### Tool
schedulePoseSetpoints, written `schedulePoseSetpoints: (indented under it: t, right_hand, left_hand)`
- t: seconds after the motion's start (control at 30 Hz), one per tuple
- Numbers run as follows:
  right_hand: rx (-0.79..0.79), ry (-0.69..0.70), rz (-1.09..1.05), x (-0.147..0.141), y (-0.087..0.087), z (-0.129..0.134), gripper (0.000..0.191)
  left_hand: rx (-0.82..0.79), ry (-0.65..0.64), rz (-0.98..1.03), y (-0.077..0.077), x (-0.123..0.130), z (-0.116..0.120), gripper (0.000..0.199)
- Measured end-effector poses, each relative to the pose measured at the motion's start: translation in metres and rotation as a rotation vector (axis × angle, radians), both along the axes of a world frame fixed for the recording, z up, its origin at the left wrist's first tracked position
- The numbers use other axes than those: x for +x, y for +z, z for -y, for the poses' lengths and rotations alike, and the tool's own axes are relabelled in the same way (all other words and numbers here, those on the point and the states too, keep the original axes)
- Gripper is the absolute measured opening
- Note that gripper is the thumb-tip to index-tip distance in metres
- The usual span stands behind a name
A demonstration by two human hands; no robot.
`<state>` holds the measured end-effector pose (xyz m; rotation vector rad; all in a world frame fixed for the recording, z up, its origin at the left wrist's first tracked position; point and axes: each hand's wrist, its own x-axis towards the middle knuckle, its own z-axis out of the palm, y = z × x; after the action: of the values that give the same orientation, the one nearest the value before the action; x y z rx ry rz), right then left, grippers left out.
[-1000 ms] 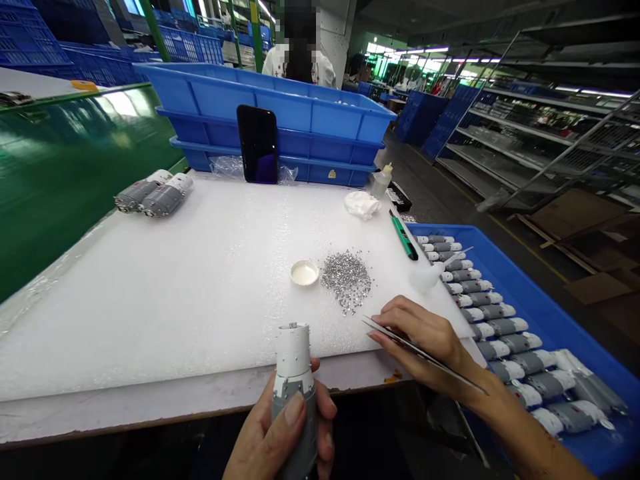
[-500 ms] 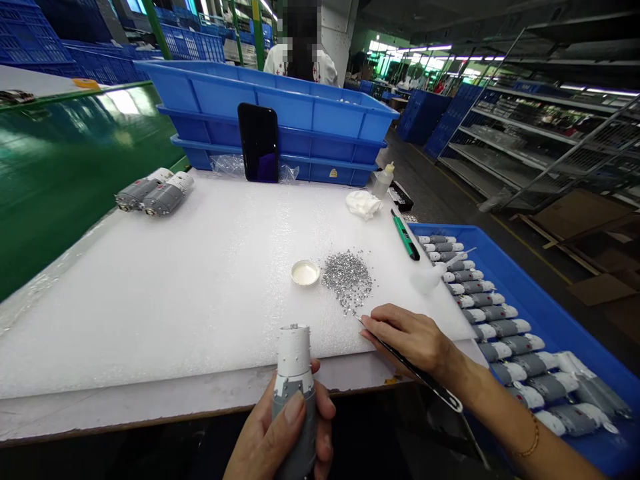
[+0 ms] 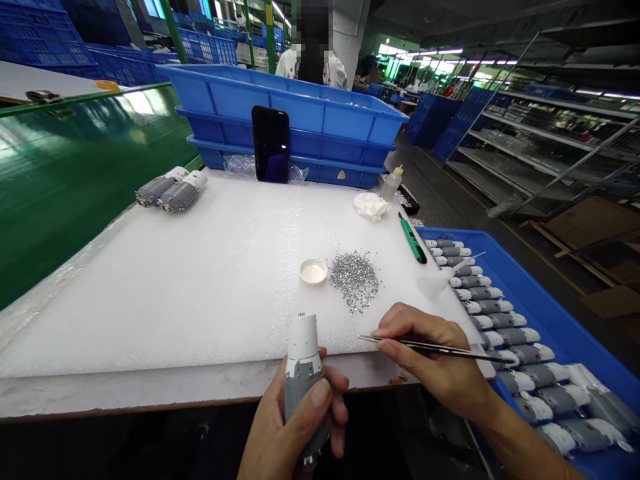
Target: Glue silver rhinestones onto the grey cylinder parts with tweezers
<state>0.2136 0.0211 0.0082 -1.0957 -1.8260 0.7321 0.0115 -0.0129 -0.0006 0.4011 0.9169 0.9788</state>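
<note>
My left hand (image 3: 295,420) is wrapped round a grey-and-white cylindrical plastic model (image 3: 303,363), white end up, small studs on its sides. It is held in front of the table's near edge. Between thumb and fingers, my right hand (image 3: 430,357) pinches a pair of tweezers (image 3: 440,347), its tip pointing left towards the model. Whether the tip carries anything is too small to tell. Beyond the tweezers lies a scattered pile of tiny shiny silver pieces (image 3: 354,277). Beside the pile sits a shallow round white cap (image 3: 313,272) with whitish stuff inside.
Two similar models (image 3: 173,190) lie at the foam sheet's (image 3: 200,280) far left. A phone (image 3: 271,144) leans on stacked blue crates (image 3: 215,120). Crumpled tissue (image 3: 371,206), a small bottle (image 3: 391,183) and a green cutter (image 3: 413,239) lie right. A blue bin (image 3: 565,320) holds several models.
My right hand has drawn the tweezers back from the pile, turning them nearly level with the tip towards the model. My left hand still grips the model. The camera view has shifted slightly.
</note>
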Motion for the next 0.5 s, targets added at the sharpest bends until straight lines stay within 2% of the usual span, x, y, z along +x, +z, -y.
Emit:
schedulePoseSetpoints:
  t: [0.07, 0.13, 0.3, 0.5]
  right_hand:
    - [-0.14, 0.039, -0.106, -0.007, 0.008, 0.006, 0.006]
    - [-0.179, 0.083, -0.137, -0.013, 0.013, 0.009, 0.006]
    - [-0.205, 0.147, -0.156, -0.024, 0.018, 0.009, 0.005]
    - [-0.117, 0.156, -0.136, -0.033, 0.02, 0.012, 0.009]
  left_hand:
    - [0.018, 0.023, -0.004, 0.004, 0.005, -0.003, 0.042]
    - [-0.021, 0.062, 0.0, 0.011, 0.009, -0.004, 0.04]
    - [-0.144, 0.101, 0.012, 0.027, 0.011, -0.006, 0.035]
    - [-0.224, 0.179, 0.076, 0.029, 0.008, -0.006, 0.027]
